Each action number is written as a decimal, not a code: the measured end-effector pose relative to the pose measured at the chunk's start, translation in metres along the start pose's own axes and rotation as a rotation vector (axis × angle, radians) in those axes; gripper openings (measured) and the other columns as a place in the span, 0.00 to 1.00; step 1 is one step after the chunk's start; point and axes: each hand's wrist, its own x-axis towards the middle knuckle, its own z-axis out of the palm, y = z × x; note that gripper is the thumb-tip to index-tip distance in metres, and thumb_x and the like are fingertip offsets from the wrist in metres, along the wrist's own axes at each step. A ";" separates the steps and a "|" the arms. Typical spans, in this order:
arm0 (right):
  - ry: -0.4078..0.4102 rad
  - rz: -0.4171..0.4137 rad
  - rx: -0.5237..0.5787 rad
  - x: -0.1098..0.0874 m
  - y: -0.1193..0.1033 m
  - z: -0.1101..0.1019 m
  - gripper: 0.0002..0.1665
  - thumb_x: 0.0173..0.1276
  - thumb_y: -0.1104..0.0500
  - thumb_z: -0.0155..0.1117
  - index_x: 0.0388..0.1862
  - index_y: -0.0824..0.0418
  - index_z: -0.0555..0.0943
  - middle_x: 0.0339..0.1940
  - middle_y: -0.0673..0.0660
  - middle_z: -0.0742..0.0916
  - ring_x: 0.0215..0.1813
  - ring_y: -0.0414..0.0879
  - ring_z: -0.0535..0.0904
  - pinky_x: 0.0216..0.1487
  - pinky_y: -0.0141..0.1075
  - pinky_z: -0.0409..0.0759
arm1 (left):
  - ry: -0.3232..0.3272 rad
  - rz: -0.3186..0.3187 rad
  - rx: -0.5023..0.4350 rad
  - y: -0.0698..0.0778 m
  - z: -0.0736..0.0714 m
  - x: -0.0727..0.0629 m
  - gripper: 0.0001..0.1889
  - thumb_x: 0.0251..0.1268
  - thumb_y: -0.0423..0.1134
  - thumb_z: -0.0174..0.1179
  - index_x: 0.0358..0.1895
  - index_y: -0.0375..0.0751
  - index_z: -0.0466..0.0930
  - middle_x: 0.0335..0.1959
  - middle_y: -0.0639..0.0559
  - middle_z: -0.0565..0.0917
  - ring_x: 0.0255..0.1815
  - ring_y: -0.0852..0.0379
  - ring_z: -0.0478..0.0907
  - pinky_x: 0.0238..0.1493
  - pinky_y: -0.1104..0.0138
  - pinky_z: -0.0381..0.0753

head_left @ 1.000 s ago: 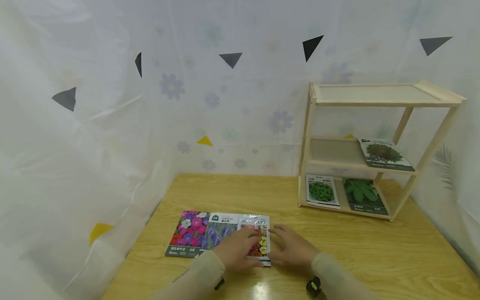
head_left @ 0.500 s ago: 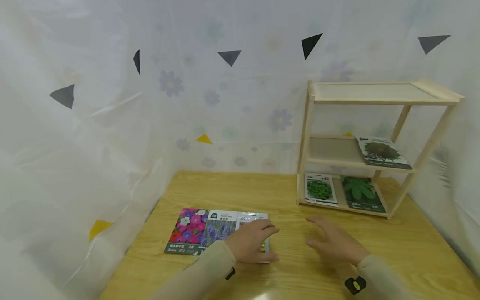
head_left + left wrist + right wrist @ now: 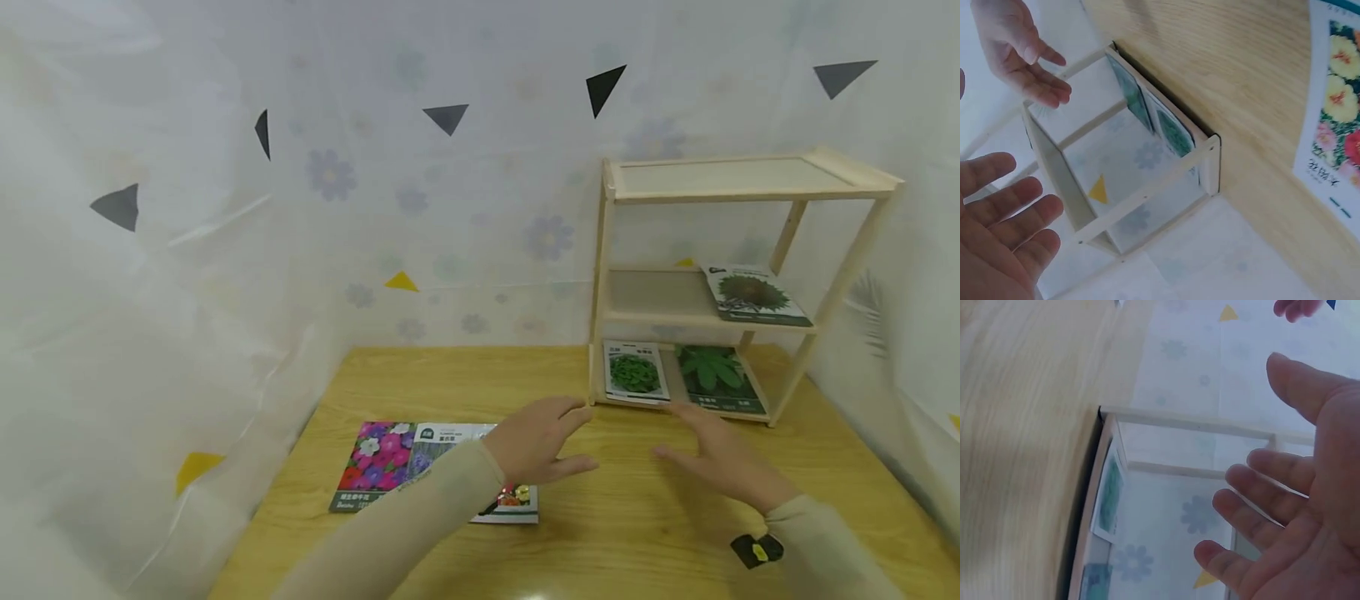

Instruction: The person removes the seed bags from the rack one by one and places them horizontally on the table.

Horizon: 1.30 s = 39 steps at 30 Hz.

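My left hand (image 3: 540, 442) hangs over the table with fingers spread and holds nothing. My right hand (image 3: 723, 458) is raised in front of the shelf, its fingers also extended and nothing in them. Three flower seed packets lie in an overlapping row at the left: a pink and purple one (image 3: 386, 458), a lavender one (image 3: 435, 446) and one with red and yellow blooms (image 3: 517, 497). My left hand and sleeve cover part of the last two. In the left wrist view, the yellow-bloom packet (image 3: 1341, 87) sits apart from the fingers.
A small wooden shelf (image 3: 757, 197) with three tiers stands at the right. Its bottom tier holds a white packet with green leaves (image 3: 635, 372) and a dark green leaf packet (image 3: 716, 379). A packet with a spiky brown-green plant (image 3: 753, 293) leans on the middle tier.
Both hands have left the red and yellow flower packet and moved right and forward, toward the shelf. The three packets in the row stay in place.
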 end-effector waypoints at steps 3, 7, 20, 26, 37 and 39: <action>0.044 -0.003 -0.029 0.000 0.003 -0.010 0.40 0.64 0.45 0.67 0.66 0.69 0.69 0.62 0.72 0.74 0.59 0.71 0.70 0.51 0.66 0.71 | 0.010 0.026 0.023 0.001 -0.006 0.013 0.36 0.70 0.64 0.43 0.70 0.41 0.64 0.64 0.46 0.72 0.64 0.55 0.70 0.65 0.67 0.67; 0.150 -0.034 -0.088 0.003 0.008 -0.021 0.39 0.63 0.47 0.68 0.65 0.70 0.70 0.60 0.72 0.75 0.56 0.69 0.73 0.47 0.64 0.73 | 0.032 0.049 0.051 0.003 -0.014 0.030 0.35 0.70 0.63 0.43 0.70 0.41 0.64 0.63 0.47 0.72 0.62 0.56 0.71 0.64 0.69 0.68; 0.354 -0.037 -0.110 0.010 0.020 -0.050 0.38 0.62 0.53 0.71 0.63 0.74 0.70 0.58 0.76 0.74 0.56 0.73 0.69 0.48 0.67 0.68 | -0.013 0.042 0.091 0.008 -0.035 0.092 0.35 0.72 0.61 0.44 0.72 0.40 0.60 0.65 0.49 0.72 0.65 0.57 0.68 0.69 0.69 0.60; 0.368 -0.028 -0.168 0.021 0.032 -0.067 0.41 0.63 0.53 0.70 0.66 0.75 0.67 0.59 0.77 0.72 0.58 0.74 0.67 0.51 0.67 0.67 | -0.032 -0.003 0.143 0.013 -0.036 0.122 0.36 0.72 0.63 0.40 0.74 0.43 0.58 0.69 0.49 0.67 0.67 0.59 0.66 0.67 0.71 0.62; 0.260 0.073 -0.214 0.044 0.055 -0.096 0.49 0.69 0.44 0.61 0.69 0.80 0.57 0.68 0.80 0.62 0.64 0.77 0.58 0.57 0.71 0.59 | -0.135 -0.126 0.171 0.030 -0.022 0.168 0.36 0.71 0.66 0.34 0.74 0.48 0.56 0.71 0.54 0.63 0.69 0.63 0.62 0.68 0.72 0.61; 0.235 0.094 -0.242 0.048 0.059 -0.099 0.51 0.69 0.41 0.59 0.70 0.81 0.55 0.68 0.81 0.60 0.65 0.78 0.56 0.57 0.72 0.58 | -0.157 -0.149 0.166 0.032 -0.020 0.174 0.36 0.71 0.66 0.33 0.74 0.49 0.55 0.71 0.56 0.63 0.69 0.64 0.61 0.68 0.72 0.60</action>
